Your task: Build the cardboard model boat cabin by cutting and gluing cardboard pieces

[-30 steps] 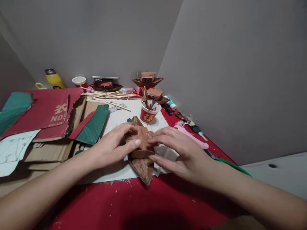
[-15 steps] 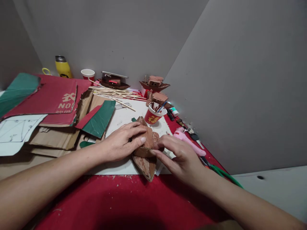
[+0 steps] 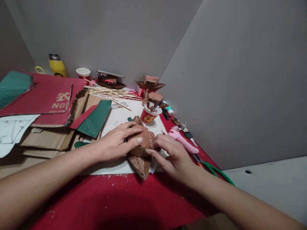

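A brown cardboard model boat (image 3: pixel 141 164) rests on a white board (image 3: pixel 109 166), its pointed end towards me. My left hand (image 3: pixel 120 139) lies across the boat's cabin roof, fingers over the far part and thumb on top, holding it steady. At the cabin's right side, my right hand (image 3: pixel 171 156) pinches the near corner between thumb and index finger. Those fingertips partly cover what they grip. A small ridged brown piece (image 3: pixel 151 135) sticks out from the cabin, just above my right fingers.
A red paper cup (image 3: pixel 148 117) with sticks stands behind the boat. Thin wooden sticks (image 3: pixel 112 92) and finished model boats (image 3: pixel 150 83) lie at the back. Cardboard sheets (image 3: pixel 48 99) are piled left. A pink glue gun (image 3: pixel 183 140) and its green cable sit right.
The whole scene has shifted slightly left in view as my head turned. Both hands keep their places on the boat, with barely any other movement.
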`<state>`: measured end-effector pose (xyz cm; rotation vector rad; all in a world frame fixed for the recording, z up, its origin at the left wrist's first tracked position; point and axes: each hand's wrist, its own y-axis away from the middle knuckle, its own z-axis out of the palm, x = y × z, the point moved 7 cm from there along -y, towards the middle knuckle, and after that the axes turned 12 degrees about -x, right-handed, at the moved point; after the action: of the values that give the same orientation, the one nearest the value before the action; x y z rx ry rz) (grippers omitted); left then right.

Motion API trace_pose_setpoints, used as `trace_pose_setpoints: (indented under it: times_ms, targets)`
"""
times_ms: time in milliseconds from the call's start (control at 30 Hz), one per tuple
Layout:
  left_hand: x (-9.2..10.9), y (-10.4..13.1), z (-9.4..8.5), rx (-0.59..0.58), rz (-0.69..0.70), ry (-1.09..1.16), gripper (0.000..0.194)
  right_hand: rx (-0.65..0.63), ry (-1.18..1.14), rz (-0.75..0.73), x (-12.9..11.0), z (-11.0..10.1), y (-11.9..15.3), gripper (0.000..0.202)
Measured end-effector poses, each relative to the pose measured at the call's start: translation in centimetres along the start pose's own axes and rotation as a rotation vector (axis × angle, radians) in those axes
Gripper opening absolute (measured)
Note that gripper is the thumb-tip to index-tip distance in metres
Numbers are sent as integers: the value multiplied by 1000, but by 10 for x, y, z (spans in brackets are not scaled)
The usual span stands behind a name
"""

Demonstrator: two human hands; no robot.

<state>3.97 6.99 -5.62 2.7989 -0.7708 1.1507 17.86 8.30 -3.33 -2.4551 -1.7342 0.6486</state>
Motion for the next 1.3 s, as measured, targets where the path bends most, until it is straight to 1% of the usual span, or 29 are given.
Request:
trace_pose_setpoints:
  times_ms: [133, 333, 567, 667, 967, 1133, 1300]
  targets:
    - [-3, 1, 2, -26, -31, -20, 46, 21, -31, -14, -1, 1, 0, 21]
    - [1, 2, -2, -41, -58, -26, 51, 50, -80, -24, 3, 0, 0, 22]
    - [2, 1, -3, -48, -86, -56, 51, 31, -109, -37, 4, 0, -3, 23]
    - [3, 1, -4, -47, -99, -83, 52, 20, -104, -19, 5, -1, -6, 23]
    - [4, 3, -6, -67, -143, -122, 52, -81, -23, 59, 9, -12, -2, 15]
    - [3, 3, -6, -62, -159, -114, 53, -159, -11, 79, 11, -8, -3, 17]
    - [-1, 2, -4, -60, -162, -58, 53, -198, -30, 80, 13, -5, -7, 18]
